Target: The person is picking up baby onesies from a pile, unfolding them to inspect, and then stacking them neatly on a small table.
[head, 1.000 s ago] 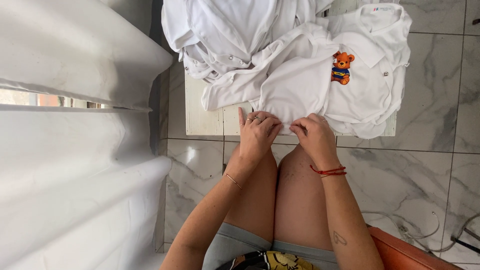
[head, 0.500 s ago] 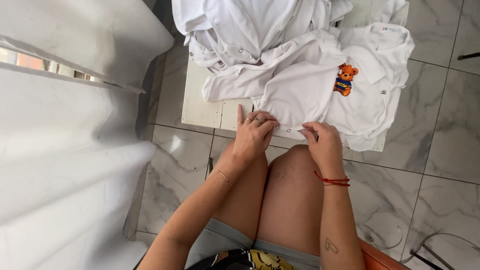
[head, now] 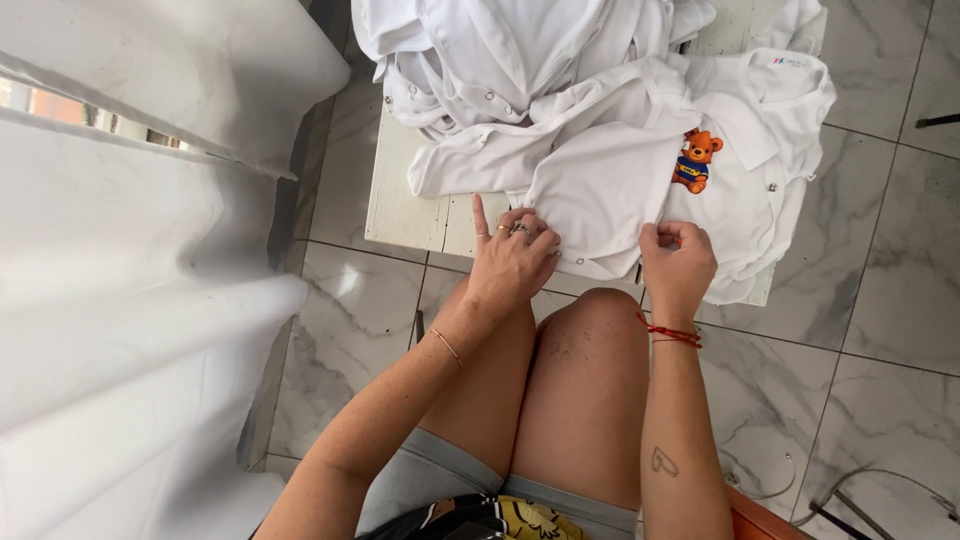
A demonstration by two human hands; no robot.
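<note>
A white table (head: 405, 215) carries a heap of white garments (head: 520, 60) at its far edge. Nearer, a white shirt (head: 620, 180) with an orange bear patch (head: 692, 160) hangs over the near edge. Left hand (head: 510, 265) pins the hem, forefinger straight out; right hand (head: 678, 268) pinches the hem, fingers curled tight.

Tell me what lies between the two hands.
In the head view, the hem of the white shirt spans from the left hand to the right hand; both grip its edge.
</note>
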